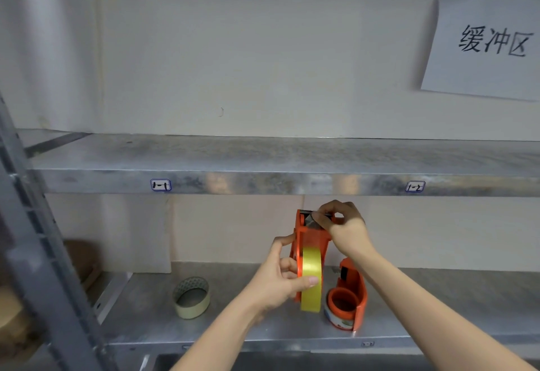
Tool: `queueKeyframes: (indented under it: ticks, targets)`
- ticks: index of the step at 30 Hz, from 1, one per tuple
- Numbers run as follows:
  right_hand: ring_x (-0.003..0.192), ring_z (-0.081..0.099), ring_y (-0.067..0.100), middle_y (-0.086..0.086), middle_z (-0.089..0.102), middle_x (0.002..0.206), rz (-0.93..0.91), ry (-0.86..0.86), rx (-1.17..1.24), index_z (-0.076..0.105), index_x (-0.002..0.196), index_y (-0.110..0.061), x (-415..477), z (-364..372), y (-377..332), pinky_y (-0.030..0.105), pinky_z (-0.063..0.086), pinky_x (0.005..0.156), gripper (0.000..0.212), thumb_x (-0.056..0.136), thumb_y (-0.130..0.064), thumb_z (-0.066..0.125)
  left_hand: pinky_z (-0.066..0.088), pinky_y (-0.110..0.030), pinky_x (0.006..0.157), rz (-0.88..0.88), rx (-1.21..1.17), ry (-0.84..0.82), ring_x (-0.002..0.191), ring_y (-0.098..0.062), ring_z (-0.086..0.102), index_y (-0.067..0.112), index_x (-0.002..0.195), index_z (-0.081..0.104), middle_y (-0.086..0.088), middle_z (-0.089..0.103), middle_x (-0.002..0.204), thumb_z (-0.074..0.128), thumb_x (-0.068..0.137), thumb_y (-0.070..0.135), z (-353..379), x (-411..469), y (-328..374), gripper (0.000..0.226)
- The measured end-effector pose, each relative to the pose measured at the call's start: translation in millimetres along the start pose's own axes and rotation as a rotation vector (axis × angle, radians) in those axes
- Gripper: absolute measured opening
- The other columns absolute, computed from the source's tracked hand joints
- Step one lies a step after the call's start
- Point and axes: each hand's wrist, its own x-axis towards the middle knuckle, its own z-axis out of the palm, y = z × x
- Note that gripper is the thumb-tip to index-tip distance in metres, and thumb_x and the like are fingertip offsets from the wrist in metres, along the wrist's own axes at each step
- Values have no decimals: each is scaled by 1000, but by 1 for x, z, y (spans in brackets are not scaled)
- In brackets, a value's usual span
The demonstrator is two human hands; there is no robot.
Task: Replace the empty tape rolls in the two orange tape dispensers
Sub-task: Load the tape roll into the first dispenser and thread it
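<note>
An orange tape dispenser (pixel 309 239) is held upright above the lower shelf, with a yellow tape roll (pixel 311 283) mounted in it. My left hand (pixel 280 280) grips the dispenser's side, thumb lying across the yellow roll. My right hand (pixel 342 223) pinches the tape end at the toothed cutter on the dispenser's top. A second orange tape dispenser (pixel 349 297) stands on the shelf just to the right, with no tape on its orange hub. A pale tape roll (pixel 191 297) lies flat on the shelf to the left.
The metal lower shelf (pixel 438 312) carries the objects. An upper metal shelf (pixel 263 166) with small labels runs overhead. A shelf post (pixel 43 253) slants down the left side, with brown cardboard behind it. A paper sign (pixel 491 43) hangs on the wall.
</note>
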Motion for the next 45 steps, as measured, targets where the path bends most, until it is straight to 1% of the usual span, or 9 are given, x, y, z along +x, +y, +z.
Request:
queueKeyframes:
  ticks: [6,11,16,22,25,30,39,42,45]
  targets:
    - [90,57,23,6,55,97,13,10,-10,65,72,-24,0,3,-4,35,50,80,13,80,-15,71,59,-41,86,-15,37,-25,104,-29,68,41,139,25,-16,63,110,82,74,28,-4,2,-3,87]
    - [85,57,22,9,55,98,20,22,-26,64,70,-25,-2,5,-6,28,47,73,16,80,-15,71,56,-47,90,-17,21,-43,98,-26,70,38,139,25,-11,66,105,84,69,29,-4,2,-6,92]
    - [77,56,25,14,57,97,57,49,-19,61,68,-29,-1,7,-7,23,41,57,17,81,-22,71,60,-36,80,-24,54,-99,86,-19,71,34,144,18,-6,65,94,83,73,11,-4,-3,0,99]
    - [70,52,15,12,55,94,42,28,-69,62,70,-27,-2,11,-14,19,41,58,15,81,-23,71,60,-36,79,-63,70,-96,96,-23,72,40,149,11,-11,69,112,85,71,11,-3,-5,1,112]
    - [68,49,10,9,53,90,41,38,-99,62,70,-26,-1,11,-14,17,40,58,14,80,-23,71,59,-29,74,-68,91,-100,96,-20,72,36,149,17,-11,71,109,85,71,12,-5,-5,4,106]
    - [65,47,9,5,48,83,51,46,-128,60,66,-28,1,10,-14,18,35,55,18,80,-25,72,56,-30,75,-71,61,-123,93,-19,70,37,147,24,-8,69,99,83,73,8,-8,-5,6,99]
    - [64,47,13,9,50,86,108,86,-114,59,66,-28,3,6,-7,20,34,52,19,81,-28,71,56,-32,88,-15,78,-143,90,-12,68,30,152,18,0,65,97,75,81,7,-7,-5,7,94]
    - [66,49,19,11,53,85,158,99,-71,61,69,-25,5,3,-2,22,34,51,15,80,-30,71,56,-28,84,-1,153,-170,90,-13,68,44,142,13,-7,63,106,75,82,11,-7,-8,12,92]
    - [65,48,19,8,52,81,174,101,-90,61,69,-25,7,0,-1,23,32,50,16,79,-30,72,56,-31,85,39,165,-222,83,-14,64,43,123,30,-10,61,102,73,83,9,-6,-10,15,67]
